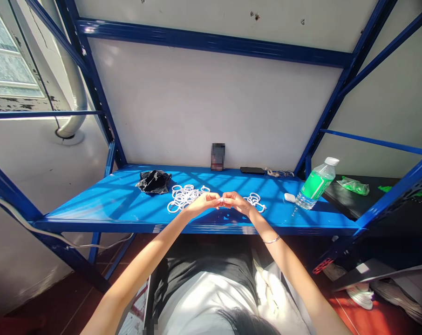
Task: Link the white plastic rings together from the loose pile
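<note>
Above the front edge of the blue shelf (pixel 102 204), my left hand (pixel 207 200) and my right hand (pixel 236 201) meet with their fingertips pinched together. A tiny whitish bit shows between the fingertips, but the fingers hide most of it and I cannot make out what it is. Beside my left hand lies a loose heap of white rings (pixel 185 197). A smaller group of white rings (pixel 255 200) lies just beyond my right hand. My right wrist wears a thin bracelet (pixel 272 240).
A crumpled black plastic bag (pixel 154 181) sits left of the rings. Against the back wall are an upright dark phone-like object (pixel 218 157), a flat black phone (pixel 252 170) and a cable (pixel 279 173). Rightward stand a white case (pixel 289 197) and a tilted water bottle (pixel 316 184). Blue posts frame the shelf.
</note>
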Action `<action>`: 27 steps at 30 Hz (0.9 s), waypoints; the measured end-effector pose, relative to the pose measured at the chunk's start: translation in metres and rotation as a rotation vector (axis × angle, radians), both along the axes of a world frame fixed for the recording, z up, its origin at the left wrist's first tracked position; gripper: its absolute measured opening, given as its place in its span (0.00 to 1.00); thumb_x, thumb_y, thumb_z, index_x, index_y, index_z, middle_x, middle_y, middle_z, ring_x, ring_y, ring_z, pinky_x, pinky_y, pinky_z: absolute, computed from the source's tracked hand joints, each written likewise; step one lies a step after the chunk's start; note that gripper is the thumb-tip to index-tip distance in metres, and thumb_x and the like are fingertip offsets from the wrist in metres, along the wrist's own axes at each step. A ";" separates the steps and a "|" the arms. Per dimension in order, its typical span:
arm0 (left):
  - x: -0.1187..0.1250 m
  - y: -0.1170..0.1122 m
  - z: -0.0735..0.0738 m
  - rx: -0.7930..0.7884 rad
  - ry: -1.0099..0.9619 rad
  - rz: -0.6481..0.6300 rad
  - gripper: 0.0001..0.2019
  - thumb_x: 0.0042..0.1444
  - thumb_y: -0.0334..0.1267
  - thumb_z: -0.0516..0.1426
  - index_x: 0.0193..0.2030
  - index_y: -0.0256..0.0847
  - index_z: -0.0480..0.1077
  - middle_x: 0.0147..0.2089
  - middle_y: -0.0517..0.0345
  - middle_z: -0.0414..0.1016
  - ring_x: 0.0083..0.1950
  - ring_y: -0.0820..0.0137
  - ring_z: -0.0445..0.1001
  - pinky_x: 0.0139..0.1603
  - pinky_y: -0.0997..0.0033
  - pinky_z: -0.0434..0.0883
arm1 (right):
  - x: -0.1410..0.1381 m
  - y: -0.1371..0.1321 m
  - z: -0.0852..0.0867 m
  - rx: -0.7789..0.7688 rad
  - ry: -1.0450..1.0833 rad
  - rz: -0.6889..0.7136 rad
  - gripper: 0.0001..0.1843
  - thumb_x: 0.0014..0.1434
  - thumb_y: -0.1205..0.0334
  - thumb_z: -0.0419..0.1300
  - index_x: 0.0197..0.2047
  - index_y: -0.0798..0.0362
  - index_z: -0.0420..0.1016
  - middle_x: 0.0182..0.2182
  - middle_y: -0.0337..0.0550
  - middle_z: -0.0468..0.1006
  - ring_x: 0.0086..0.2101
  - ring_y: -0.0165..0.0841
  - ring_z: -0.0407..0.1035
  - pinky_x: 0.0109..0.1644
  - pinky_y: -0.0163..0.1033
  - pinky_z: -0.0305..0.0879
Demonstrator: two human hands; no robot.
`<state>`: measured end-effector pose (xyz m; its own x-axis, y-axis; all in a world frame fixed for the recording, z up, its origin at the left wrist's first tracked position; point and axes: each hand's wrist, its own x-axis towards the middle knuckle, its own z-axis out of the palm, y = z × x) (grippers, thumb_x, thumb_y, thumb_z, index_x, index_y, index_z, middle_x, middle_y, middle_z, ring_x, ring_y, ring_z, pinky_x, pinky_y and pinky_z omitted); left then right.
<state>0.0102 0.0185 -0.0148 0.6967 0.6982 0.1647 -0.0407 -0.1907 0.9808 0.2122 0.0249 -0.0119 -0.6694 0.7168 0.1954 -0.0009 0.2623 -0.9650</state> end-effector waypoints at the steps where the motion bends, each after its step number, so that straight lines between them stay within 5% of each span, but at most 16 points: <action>1: 0.000 0.001 -0.001 0.004 -0.027 0.007 0.19 0.55 0.53 0.59 0.34 0.36 0.69 0.36 0.53 0.74 0.46 0.63 0.74 0.49 0.64 0.67 | 0.000 0.000 0.000 0.004 0.005 0.003 0.18 0.54 0.43 0.63 0.25 0.48 0.69 0.22 0.38 0.66 0.24 0.32 0.58 0.33 0.41 0.60; 15: 0.001 0.001 -0.001 0.045 -0.037 0.015 0.17 0.56 0.51 0.59 0.33 0.36 0.71 0.31 0.57 0.70 0.36 0.70 0.70 0.44 0.68 0.67 | -0.001 -0.005 0.005 0.004 0.001 0.002 0.17 0.54 0.44 0.63 0.26 0.49 0.70 0.23 0.40 0.64 0.24 0.32 0.57 0.32 0.43 0.57; 22: 0.000 0.003 -0.004 0.028 0.005 0.029 0.20 0.56 0.54 0.59 0.34 0.35 0.70 0.36 0.52 0.75 0.47 0.62 0.74 0.47 0.65 0.66 | -0.001 -0.003 0.002 0.024 0.015 -0.008 0.16 0.54 0.44 0.64 0.29 0.48 0.71 0.25 0.42 0.71 0.24 0.32 0.60 0.30 0.41 0.58; 27: 0.001 0.002 -0.003 0.033 0.009 0.016 0.21 0.56 0.55 0.58 0.38 0.34 0.73 0.42 0.48 0.77 0.50 0.60 0.73 0.49 0.64 0.67 | -0.002 0.002 -0.004 0.033 0.093 0.006 0.16 0.56 0.48 0.64 0.41 0.49 0.69 0.28 0.39 0.75 0.29 0.33 0.70 0.30 0.36 0.59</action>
